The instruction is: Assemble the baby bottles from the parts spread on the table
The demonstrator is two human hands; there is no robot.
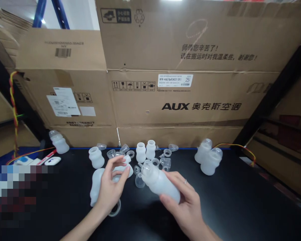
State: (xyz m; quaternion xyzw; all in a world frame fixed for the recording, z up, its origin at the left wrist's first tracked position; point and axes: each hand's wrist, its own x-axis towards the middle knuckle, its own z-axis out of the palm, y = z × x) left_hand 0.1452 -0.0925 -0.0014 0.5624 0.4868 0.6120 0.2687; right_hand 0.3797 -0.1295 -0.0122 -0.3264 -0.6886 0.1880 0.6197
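Note:
My right hand (183, 197) is wrapped round a frosted white baby bottle (163, 184), tilted with its top towards the upper left. A clear teat (146, 170) sits at that top end. To its left, my left hand (114, 180) hovers with thumb and fingers curved and apart, and nothing shows between them. Behind those fingers lies a white bottle (126, 170), partly hidden. Another white bottle (96, 184) lies beside my left wrist, and a clear ring (116, 209) is partly covered by the forearm.
Two open bottles (140, 152) stand at the back among several clear caps and rings (165, 163). One more open bottle (96, 157) is left of them. Capped bottles stand at the right (210, 162) and far left (60, 143). A cardboard wall (137, 113) closes the table's back.

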